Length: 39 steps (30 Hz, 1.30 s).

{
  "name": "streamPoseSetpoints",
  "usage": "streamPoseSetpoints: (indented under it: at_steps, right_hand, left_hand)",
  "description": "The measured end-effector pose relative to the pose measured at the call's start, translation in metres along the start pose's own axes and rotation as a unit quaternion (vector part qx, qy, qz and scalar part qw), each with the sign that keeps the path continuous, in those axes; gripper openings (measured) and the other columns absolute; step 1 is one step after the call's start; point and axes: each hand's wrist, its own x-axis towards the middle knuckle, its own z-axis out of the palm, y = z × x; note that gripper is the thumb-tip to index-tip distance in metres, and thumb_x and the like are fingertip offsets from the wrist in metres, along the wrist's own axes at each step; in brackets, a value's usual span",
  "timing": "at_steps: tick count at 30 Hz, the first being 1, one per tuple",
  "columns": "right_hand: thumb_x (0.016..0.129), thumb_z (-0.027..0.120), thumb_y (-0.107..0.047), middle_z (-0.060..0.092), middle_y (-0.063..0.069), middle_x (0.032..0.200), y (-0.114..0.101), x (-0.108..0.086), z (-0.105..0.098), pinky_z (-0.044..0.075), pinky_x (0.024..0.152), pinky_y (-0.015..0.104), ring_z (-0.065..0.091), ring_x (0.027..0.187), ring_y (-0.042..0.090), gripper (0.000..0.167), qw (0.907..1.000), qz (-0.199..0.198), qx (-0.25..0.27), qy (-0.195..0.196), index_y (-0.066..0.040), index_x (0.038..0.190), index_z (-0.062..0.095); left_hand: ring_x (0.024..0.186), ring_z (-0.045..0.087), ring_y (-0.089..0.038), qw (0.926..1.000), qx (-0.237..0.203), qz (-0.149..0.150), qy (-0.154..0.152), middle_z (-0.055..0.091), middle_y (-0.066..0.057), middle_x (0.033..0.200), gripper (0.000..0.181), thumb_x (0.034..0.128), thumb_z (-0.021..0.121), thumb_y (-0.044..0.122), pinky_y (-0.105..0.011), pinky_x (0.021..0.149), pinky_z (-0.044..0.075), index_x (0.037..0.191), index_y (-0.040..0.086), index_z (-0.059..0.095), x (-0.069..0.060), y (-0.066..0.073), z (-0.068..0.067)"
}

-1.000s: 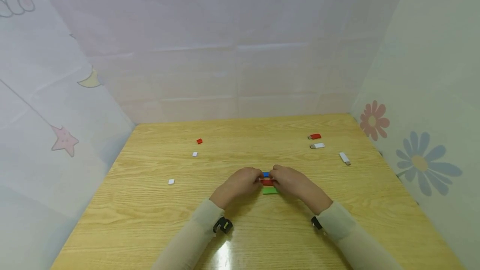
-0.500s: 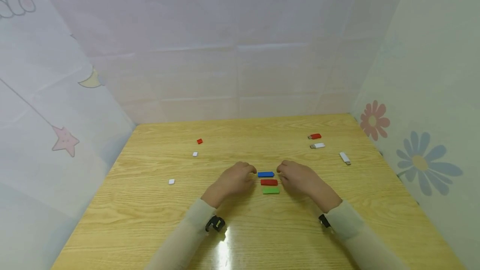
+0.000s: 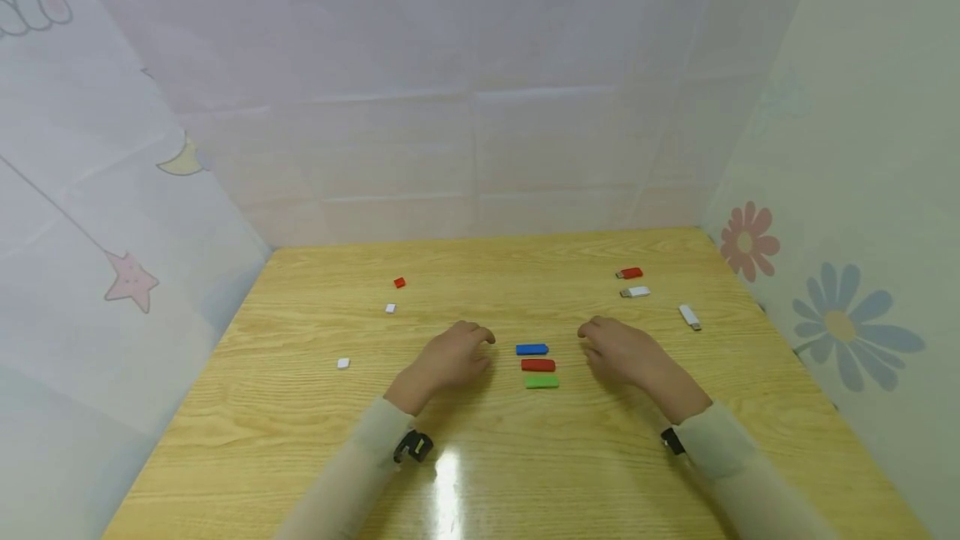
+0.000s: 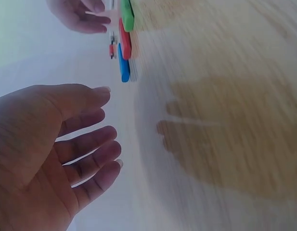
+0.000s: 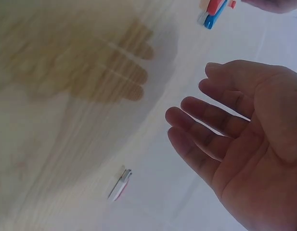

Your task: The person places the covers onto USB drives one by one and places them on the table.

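Three capped USB flash drives lie in a short column on the wooden table: a blue one (image 3: 532, 349) at the back, a red one (image 3: 537, 365) in the middle and a green one (image 3: 542, 382) in front. My left hand (image 3: 447, 357) hovers to their left with loosely bent fingers and holds nothing. On the other side, my right hand (image 3: 621, 354) is likewise relaxed, apart from the drives. Both wrist views show bare palms: the left hand (image 4: 57, 149) below the three drives, the right hand (image 5: 249, 130) with the blue drive (image 5: 214, 18) above it.
Uncapped USB drives lie at the back right: a red one (image 3: 630, 273), a white one (image 3: 636, 292) and another white one (image 3: 689, 317). To the left are a red cap (image 3: 399, 282) and two white caps, one farther back (image 3: 390, 308), one nearer (image 3: 342, 363). Patterned sheets wall the table (image 3: 300, 457).
Both hands have let go of the blue drive and drawn apart, the left hand leftward and the right hand rightward. The three drives, fully seen now, lie still.
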Motion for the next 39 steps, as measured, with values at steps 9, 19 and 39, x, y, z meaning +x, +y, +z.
streamPoseSetpoints:
  at_steps: [9,19,39]
  right_hand:
    - [0.098,0.062,-0.011,0.064,0.018,0.123,0.017,-0.011,-0.008,0.054,0.090,0.052,0.062,0.113,0.038,0.027,0.9999,0.007,-0.005,0.012,0.000,0.123,0.065]
    - [0.097,0.063,-0.008,0.064,0.020,0.120,0.032,-0.021,-0.015,0.055,0.088,0.051,0.063,0.108,0.039,0.026,0.9998,0.002,0.005,0.017,0.003,0.121,0.064]
    - [0.097,0.063,-0.010,0.060,0.027,0.127,0.061,-0.032,-0.021,0.052,0.091,0.056,0.059,0.113,0.047,0.031,0.9984,0.052,0.000,0.022,0.004,0.124,0.063]
  left_hand:
    - [0.123,0.058,-0.027,0.9999,-0.001,-0.011,0.011,0.066,-0.009,0.127,0.030,0.0968,0.071,0.026,-0.041,0.099,0.053,0.122,0.011,0.069,-0.009,-0.012,-0.001]
    - [0.121,0.058,-0.028,0.9991,-0.026,-0.031,0.013,0.065,-0.009,0.127,0.033,0.0955,0.072,0.024,-0.043,0.098,0.053,0.124,0.009,0.067,-0.027,-0.033,-0.005]
    - [0.127,0.056,-0.033,0.9960,-0.028,-0.081,0.027,0.064,-0.013,0.131,0.032,0.0946,0.073,0.020,-0.048,0.105,0.048,0.123,0.007,0.067,-0.062,-0.066,-0.022]
